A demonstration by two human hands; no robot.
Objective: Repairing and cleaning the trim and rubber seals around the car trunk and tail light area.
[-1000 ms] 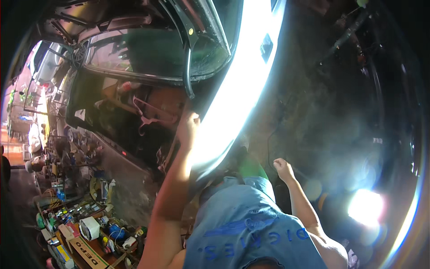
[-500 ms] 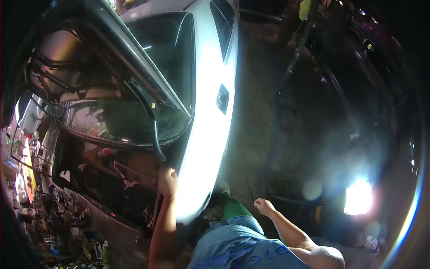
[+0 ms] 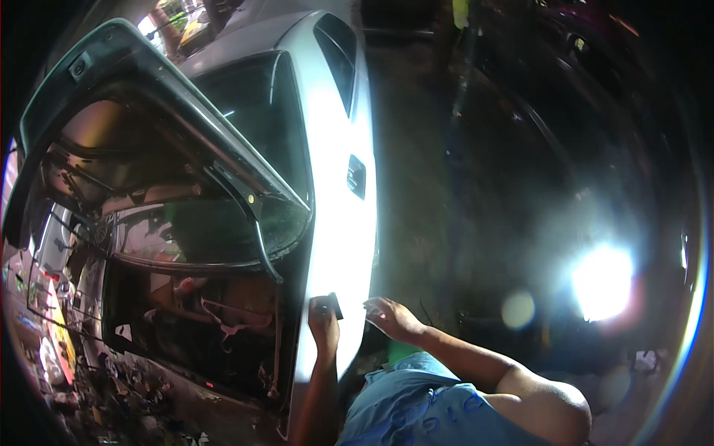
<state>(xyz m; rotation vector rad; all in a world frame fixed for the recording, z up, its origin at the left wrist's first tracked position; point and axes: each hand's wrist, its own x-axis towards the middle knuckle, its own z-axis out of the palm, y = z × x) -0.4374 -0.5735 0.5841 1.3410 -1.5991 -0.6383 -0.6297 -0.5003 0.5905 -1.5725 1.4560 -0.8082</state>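
A silver car (image 3: 342,238) fills the left middle, its rear side panel shining in strong light. Over that panel is my left hand (image 3: 323,323), closed on a small dark flat piece (image 3: 337,305) whose kind I cannot make out. To the right, by the outer edge of the panel, my right hand (image 3: 394,321) reaches in with fingers stretched out and nothing visible in them. Whether its fingertips touch the panel is unclear. Left of my left hand lies the open trunk (image 3: 245,320), under the raised trunk lid (image 3: 171,126).
A very bright lamp (image 3: 602,282) glares at the right. The curved lid support (image 3: 256,230) comes down near the trunk's right edge. Many small blurred items (image 3: 134,401) crowd the lower left. A dark square recess (image 3: 356,177) sits in the car's side.
My left hand has moved right, from the trunk's edge onto the side panel, and the dark piece now shows. My right hand has come left and up toward the panel, its fingers opening. The view has shifted.
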